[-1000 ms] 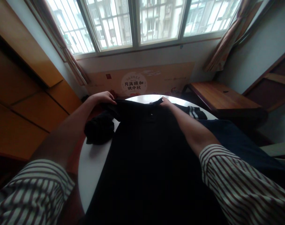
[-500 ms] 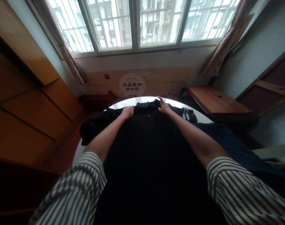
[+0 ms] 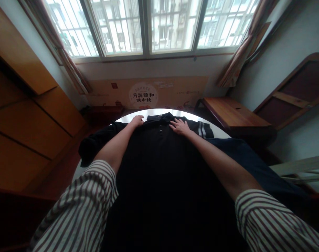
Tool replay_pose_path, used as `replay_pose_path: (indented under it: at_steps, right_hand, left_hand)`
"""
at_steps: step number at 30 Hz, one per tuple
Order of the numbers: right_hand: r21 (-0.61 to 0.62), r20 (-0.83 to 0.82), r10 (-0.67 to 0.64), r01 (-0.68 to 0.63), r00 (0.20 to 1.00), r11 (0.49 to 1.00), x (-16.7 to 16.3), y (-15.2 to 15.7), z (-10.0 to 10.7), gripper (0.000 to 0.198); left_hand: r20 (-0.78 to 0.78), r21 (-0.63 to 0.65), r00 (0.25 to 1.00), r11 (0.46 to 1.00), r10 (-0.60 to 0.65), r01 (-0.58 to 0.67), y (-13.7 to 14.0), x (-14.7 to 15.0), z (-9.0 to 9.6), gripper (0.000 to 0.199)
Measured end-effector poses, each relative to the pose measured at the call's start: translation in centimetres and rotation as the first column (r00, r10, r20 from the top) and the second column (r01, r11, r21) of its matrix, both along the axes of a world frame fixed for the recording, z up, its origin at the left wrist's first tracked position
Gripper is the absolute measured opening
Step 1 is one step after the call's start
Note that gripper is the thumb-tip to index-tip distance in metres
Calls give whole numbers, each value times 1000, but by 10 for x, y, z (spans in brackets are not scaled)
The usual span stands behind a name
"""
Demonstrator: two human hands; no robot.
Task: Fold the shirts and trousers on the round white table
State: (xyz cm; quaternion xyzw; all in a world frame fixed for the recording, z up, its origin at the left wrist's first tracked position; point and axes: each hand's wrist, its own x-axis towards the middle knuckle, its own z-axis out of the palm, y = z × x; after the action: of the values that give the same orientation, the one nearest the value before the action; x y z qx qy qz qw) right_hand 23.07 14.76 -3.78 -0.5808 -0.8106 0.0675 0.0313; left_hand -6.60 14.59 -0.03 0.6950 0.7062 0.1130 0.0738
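A black polo shirt [image 3: 159,168] with a buttoned placket and a collar [image 3: 161,117] lies spread out, front side up, collar at the far end. My left hand [image 3: 137,121] rests on the shirt's left shoulder seam beside the collar, fingers stretched and slightly apart. On the right of the placket, my right hand [image 3: 181,127] lies flat on the chest just below the collar, its fingers spread. The right sleeve [image 3: 205,129] has two pale stripes at its cuff. The left sleeve [image 3: 92,145] is bunched and hangs near the table's edge.
The shirt covers most of a white round table [image 3: 138,113]. Dark blue cloth [image 3: 235,154] lies at the right. Beyond stand a wooden desk [image 3: 235,112] and a barred window [image 3: 149,28]; wooden cabinets [image 3: 30,122] line the left. A pale wooden rail [image 3: 301,164] is at the lower right.
My left hand has shifted left along the shoulder, away from the collar. My right hand has come off the collar edge and flattened onto the chest. The view has turned slightly right.
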Motion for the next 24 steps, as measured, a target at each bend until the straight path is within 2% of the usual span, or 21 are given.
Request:
replay_pose_path:
  at_steps: [3, 8, 11, 14, 17, 19, 20, 21, 24]
  right_hand:
    - [-17, 19, -3, 4, 1000, 1000, 0, -3, 1, 63]
    - [-19, 13, 7, -6, 1000, 1000, 2, -4, 2, 63]
    - [-8, 32, -7, 7, 999, 1000, -1, -8, 9, 61]
    - [77, 140, -2, -9, 990, 997, -13, -24, 23, 55]
    - [129, 237, 70, -103, 969, 986, -27, -65, 38, 48]
    - [118, 249, 152, -186, 956, 975, -30, -113, 46, 49]
    - [117, 249, 196, -230, 949, 966, -28, -143, 49, 49]
    - [120, 257, 290, -328, 922, 937, -24, -177, 51, 48]
    - [164, 141, 515, -533, 845, 830, 2, -288, 53, 42]
  left_hand:
    - [11, 53, 999, 997, 51, -51, 6, -1, 0, 27]
    - [31, 179, 988, 971, 153, -156, 2, -1, -6, 40]
    - [25, 175, 993, 978, 114, -116, -11, 5, -11, 42]
    - [-9, 184, 1000, 983, 9, -7, -39, 21, -11, 43]
    - [-71, 200, 975, 954, -212, 222, -94, 38, -6, 40]
    - [-94, 202, 924, 902, -370, 382, -149, 45, -1, 36]
    - [-102, 199, 884, 861, -456, 467, -181, 45, 1, 34]
    - [-98, 189, 835, 813, -542, 550, -214, 44, 3, 33]
    - [-16, 199, 718, 701, -696, 685, -316, 32, 8, 30]
